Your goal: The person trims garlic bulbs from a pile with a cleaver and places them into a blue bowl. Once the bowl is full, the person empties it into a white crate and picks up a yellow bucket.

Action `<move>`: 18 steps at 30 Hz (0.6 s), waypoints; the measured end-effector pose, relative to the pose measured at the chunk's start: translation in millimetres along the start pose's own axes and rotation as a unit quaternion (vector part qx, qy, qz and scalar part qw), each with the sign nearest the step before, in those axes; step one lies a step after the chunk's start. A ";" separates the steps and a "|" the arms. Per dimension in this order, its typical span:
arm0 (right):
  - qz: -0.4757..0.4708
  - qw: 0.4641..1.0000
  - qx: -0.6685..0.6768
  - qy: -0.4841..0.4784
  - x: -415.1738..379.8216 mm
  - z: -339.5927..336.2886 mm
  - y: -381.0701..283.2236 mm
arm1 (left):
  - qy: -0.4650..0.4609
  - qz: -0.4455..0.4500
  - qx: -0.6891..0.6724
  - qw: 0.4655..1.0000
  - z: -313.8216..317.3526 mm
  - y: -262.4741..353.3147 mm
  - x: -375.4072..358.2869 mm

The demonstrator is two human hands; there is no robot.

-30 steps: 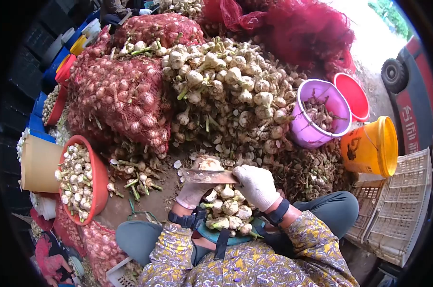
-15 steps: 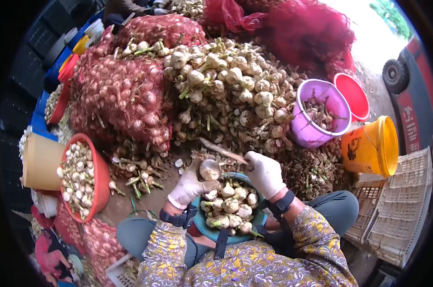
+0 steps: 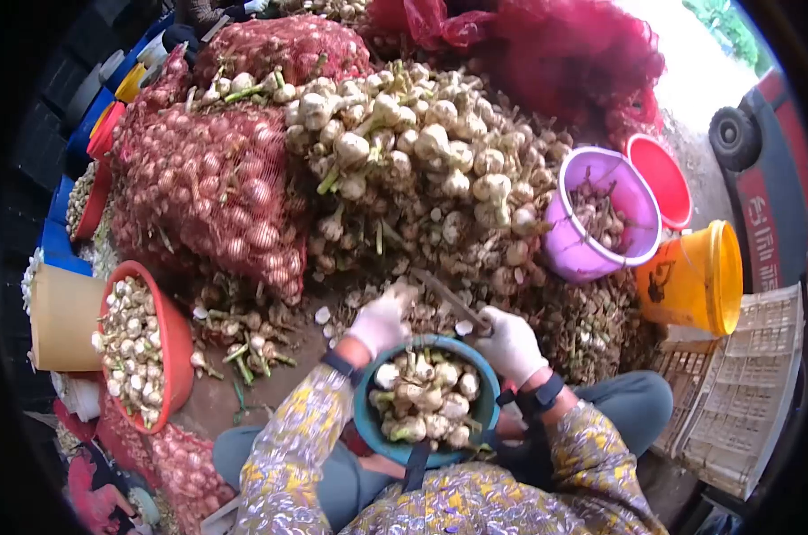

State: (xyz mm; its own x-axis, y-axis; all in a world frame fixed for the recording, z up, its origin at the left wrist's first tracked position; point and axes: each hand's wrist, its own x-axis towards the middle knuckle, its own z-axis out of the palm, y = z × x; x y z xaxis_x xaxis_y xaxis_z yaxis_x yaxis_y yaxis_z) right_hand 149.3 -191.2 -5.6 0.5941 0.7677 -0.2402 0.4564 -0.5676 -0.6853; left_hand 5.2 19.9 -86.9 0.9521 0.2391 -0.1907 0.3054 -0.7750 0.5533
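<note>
My right hand (image 3: pixel 514 346), in a white glove, grips a knife (image 3: pixel 451 300) whose blade points up and left toward the garlic pile. My left hand (image 3: pixel 382 323), gloved too, reaches forward past the rim of a teal basin (image 3: pixel 363 419). Its fingertips are blurred against the loose garlic, so I cannot make out whether they hold anything. Trimmed garlic bulbs (image 3: pixel 428 397) fill the basin, which sits between my crossed legs. Just ahead rises a large heap of garlic (image 3: pixel 431 143) with stems and roots on many bulbs.
Red mesh sacks of garlic (image 3: pixel 217 192) stand left of the heap. An orange-red tub of bulbs (image 3: pixel 177 348) is at my left. To the right are a purple bucket (image 3: pixel 560 223), a red bucket (image 3: pixel 680 192), a yellow bucket (image 3: pixel 725 276) and white plastic crates (image 3: pixel 747 383). A person (image 3: pixel 96 486) sits lower left.
My left hand has moved forward from over the basin, and the garlic bulb it held is gone from it. The knife in my right hand has tilted and shifted slightly right and down.
</note>
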 end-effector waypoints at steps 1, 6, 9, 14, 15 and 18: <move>0.020 0.999 -0.027 -0.015 2.3 -3.9 -9.7 | -0.028 -0.062 0.023 0.997 2.6 -9.4 32.2; 0.028 0.997 -0.064 -0.039 8.0 -3.0 -4.9 | -0.040 -0.279 0.066 0.957 93.2 -116.1 125.0; 0.038 0.997 -0.066 -0.026 14.7 -1.8 -1.1 | -0.031 -0.284 -0.051 0.957 40.5 -59.8 80.8; -0.004 0.997 -0.076 0.022 29.0 13.4 -5.5 | 0.092 -0.181 -0.342 0.917 20.7 -34.9 17.4; -0.051 0.996 -0.055 0.054 28.7 18.2 -10.7 | 0.066 -0.182 -0.370 0.908 -3.0 -12.1 9.7; -0.120 0.985 -0.125 0.017 25.1 22.4 -21.9 | -0.035 -0.212 -0.547 0.809 -49.0 38.8 -14.2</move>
State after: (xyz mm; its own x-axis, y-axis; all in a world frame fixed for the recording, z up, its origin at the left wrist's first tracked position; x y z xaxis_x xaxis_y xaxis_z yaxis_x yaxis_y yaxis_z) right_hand 139.4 -152.9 -11.9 0.4693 0.8805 -0.0666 0.7327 -0.4304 -0.5272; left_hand 4.3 15.1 -23.0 0.7664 0.2851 -0.5756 0.4714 0.3592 0.8055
